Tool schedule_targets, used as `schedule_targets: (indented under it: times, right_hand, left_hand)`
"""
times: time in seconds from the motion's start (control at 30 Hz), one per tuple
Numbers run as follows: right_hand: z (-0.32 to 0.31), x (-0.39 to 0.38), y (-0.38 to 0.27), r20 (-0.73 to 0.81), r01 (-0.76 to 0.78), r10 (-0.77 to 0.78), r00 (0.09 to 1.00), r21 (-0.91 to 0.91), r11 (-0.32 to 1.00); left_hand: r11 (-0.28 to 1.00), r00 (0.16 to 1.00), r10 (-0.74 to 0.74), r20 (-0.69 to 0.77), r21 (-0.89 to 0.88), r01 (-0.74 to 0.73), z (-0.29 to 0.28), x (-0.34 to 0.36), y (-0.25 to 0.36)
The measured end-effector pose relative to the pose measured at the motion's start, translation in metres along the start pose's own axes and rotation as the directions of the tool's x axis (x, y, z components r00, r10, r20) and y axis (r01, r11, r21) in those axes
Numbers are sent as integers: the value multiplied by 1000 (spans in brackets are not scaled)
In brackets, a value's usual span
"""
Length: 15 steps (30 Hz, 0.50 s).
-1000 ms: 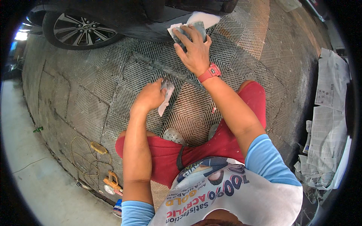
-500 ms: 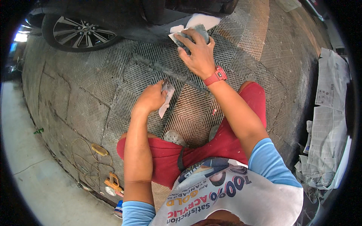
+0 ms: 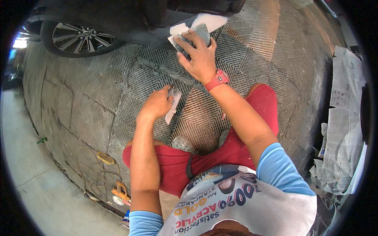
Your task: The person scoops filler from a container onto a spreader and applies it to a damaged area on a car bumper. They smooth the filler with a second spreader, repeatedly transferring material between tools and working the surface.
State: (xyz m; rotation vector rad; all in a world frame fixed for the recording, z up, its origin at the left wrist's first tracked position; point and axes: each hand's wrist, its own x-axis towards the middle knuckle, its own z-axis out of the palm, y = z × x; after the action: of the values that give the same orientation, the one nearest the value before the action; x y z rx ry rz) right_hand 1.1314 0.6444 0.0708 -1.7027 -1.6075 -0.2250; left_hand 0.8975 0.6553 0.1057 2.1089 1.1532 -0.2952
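Near the lower edge of a dark car body [image 3: 130,19], my right hand [image 3: 200,59] lies over a grey sheet of sandpaper [image 3: 201,34] with pale edges, its fingers bent across it. The sheet is up against the car's lower panel, beside a smooth white patch [image 3: 212,23]. Whether anything backs the sheet is hidden. Lower and to the left, my left hand [image 3: 156,103] is closed on a thin grey-and-white piece [image 3: 173,106] that looks like folded paper. It hangs down between my knees, apart from the car.
A car wheel [image 3: 84,37] stands at the upper left. Ribbed floor tiles [image 3: 90,86] spread around me. At the lower left lie a yellow block [image 3: 105,158] with a cord and an orange-handled lamp-like tool [image 3: 120,193]. Newspaper sheets [image 3: 344,118] hang along the right.
My right hand has slid a little to the left along the car panel with the sandpaper. My left hand and its piece have hardly moved.
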Motion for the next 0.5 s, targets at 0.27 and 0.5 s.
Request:
schedule_targets:
  times: [0.27,0.5]
  right_hand:
    - [-18,8,29,-25,-113,114,993,21,993]
    - [-3,18,38,-38,-43,45,998,39,998]
  left_hand:
    - [1000,1000,15,-20,-1,-15,6,4,-12]
    - [1000,1000,5,-15,21,-5,3,-2,-2]
